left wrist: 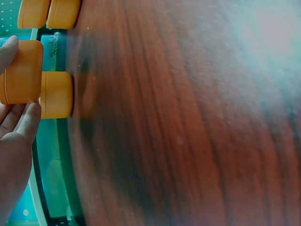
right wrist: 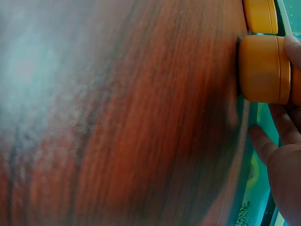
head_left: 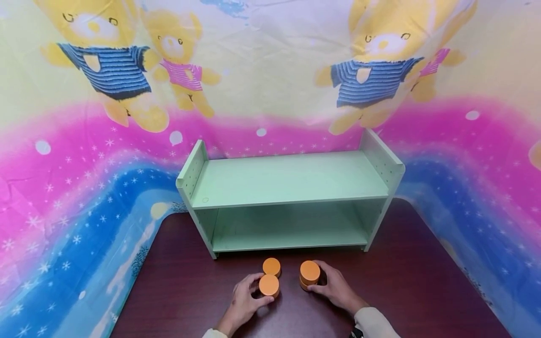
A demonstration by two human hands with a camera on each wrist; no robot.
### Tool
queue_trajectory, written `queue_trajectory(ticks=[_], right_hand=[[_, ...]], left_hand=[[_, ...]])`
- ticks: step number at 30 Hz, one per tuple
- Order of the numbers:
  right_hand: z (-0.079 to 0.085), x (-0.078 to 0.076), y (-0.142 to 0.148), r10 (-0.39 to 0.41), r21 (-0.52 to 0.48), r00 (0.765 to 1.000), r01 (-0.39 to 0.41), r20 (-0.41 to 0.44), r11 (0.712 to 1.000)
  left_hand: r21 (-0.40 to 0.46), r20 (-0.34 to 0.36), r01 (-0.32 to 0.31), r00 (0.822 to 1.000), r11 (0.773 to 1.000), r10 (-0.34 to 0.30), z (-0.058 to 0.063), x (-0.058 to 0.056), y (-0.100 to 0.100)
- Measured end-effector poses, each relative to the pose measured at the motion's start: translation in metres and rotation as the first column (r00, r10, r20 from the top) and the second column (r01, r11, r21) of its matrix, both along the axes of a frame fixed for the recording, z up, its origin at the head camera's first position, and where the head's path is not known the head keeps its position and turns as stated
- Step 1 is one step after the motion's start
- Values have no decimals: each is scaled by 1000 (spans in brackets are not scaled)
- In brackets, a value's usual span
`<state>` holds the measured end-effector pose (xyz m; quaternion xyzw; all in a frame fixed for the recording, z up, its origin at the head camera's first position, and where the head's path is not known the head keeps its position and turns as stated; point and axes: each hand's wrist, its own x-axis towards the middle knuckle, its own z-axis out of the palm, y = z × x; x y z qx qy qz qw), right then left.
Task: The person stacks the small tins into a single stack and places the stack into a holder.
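Between thumb and fingers, my left hand [head_left: 244,300] holds an orange round jar [left wrist: 23,70], raised off the table in the left wrist view. Just behind it, a second orange jar [left wrist: 57,95] stands on the table. To the right, two more orange jars are stacked. My right hand [head_left: 339,290] grips the upper jar [head_left: 310,271], its thumb at the near side and a finger at the far side. The lower jar [right wrist: 261,69] rests on the tabletop, its lid seam showing in the right wrist view. The undersides of the upper jars are mostly hidden.
A pale green two-tier shelf [head_left: 291,180] with raised side panels stands behind the jars. Everything sits on a dark reddish wood-grain table [head_left: 422,281]. A bear-printed cloth [head_left: 262,70] hangs behind and around the table.
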<state>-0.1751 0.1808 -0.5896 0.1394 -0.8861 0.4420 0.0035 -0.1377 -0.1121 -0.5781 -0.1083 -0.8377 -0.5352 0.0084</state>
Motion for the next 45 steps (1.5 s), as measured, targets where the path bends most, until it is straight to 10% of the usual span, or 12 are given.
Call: queue_trajectory(ticks=[32,39,45], right_hand=[[-5,-3,-2,18,-205,991,10,135,979],[-6,-3,-3,3,-200,992,22,126,979],[-7,-2,-2,1,-217,991,29,135,976]], left_hand=[[121,-105,44,994,992,-31,33,-13,28],[162,-108,39,994,986,-22,75,1,39],[168,-140,47,990,985,-23,75,-2,44]])
